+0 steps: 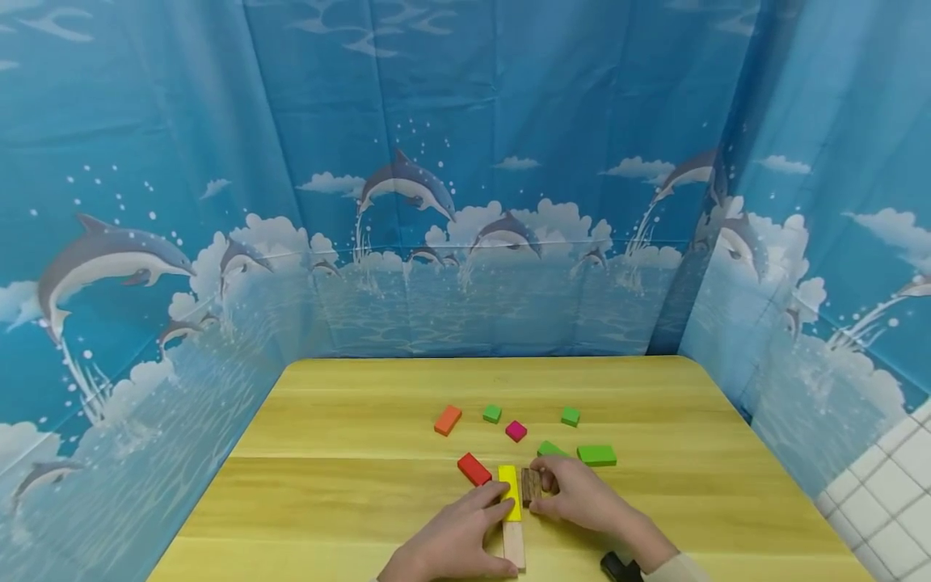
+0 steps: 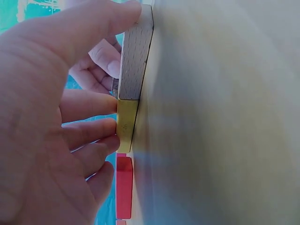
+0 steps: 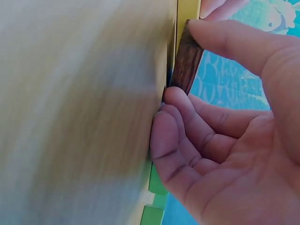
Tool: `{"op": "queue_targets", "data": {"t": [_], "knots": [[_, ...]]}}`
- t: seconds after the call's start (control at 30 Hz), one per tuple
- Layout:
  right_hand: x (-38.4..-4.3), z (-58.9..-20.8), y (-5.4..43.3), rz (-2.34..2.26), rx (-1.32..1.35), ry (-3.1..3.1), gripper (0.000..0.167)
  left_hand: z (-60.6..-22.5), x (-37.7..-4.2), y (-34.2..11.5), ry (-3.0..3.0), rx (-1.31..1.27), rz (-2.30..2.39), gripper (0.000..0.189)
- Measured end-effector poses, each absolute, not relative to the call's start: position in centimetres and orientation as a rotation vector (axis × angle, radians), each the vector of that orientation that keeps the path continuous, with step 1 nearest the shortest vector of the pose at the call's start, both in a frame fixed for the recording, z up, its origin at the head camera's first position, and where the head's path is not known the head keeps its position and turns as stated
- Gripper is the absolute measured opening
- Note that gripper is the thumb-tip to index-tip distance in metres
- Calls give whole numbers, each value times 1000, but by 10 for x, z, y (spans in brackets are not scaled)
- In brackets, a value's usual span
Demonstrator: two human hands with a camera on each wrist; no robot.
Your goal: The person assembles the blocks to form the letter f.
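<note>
pinching the dark brown block (image 1: 532, 487) with the right hand (image 1: 582, 497): thumb on its near end, fingertip at its far end, other fingers curled in behind. block sits on the table (image 1: 327, 493) just right of the yellow block (image 1: 509, 491), narrow gap between them in the head view.

left hand (image 1: 458, 533) isn't clamped on anything, as far as i can tell: thumb spread wide from the fingers, thumb tip at the near end of the pale wood block (image 1: 513, 546), two fingertips resting on the yellow one.

progress, judging from layout: early. done: yellow and pale lie end to end in a straight line, touching. not done: dark brown isn't up against yellow, and seven coloured blocks lie loose. those are red (image 1: 474, 469) near the left fingers, orange (image 1: 448, 420), magenta (image 1: 516, 431), two small green ones (image 1: 491, 413) (image 1: 570, 416) farther back, a long green (image 1: 596, 455), and another green (image 1: 550, 449) partly hidden by the right hand, so can't tell its full shape.
</note>
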State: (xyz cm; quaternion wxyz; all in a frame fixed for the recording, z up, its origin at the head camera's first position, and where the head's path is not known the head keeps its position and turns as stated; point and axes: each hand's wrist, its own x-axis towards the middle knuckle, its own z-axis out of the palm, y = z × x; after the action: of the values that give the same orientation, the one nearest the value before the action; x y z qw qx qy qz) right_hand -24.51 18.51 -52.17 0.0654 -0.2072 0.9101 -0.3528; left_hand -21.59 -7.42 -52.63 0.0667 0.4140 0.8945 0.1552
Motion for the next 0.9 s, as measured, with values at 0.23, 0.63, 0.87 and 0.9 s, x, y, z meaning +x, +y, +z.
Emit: {"op": "queue_targets", "data": {"t": [0.23,0.63,0.87,0.9], "knots": [[-245,-526,185,-1220,-559,2637,57,-529,-216,-77,2664,1240,459,88],[-257,-521,184,-1215,-542,2732,55,-531,-220,-77,2689,1250,475,90],[-266,-508,176,-1219,-551,2803,53,-531,-221,-76,2670,1229,469,89],[-267,-506,175,-1226,-551,2807,53,-532,-221,-75,2671,1244,466,88]]}}
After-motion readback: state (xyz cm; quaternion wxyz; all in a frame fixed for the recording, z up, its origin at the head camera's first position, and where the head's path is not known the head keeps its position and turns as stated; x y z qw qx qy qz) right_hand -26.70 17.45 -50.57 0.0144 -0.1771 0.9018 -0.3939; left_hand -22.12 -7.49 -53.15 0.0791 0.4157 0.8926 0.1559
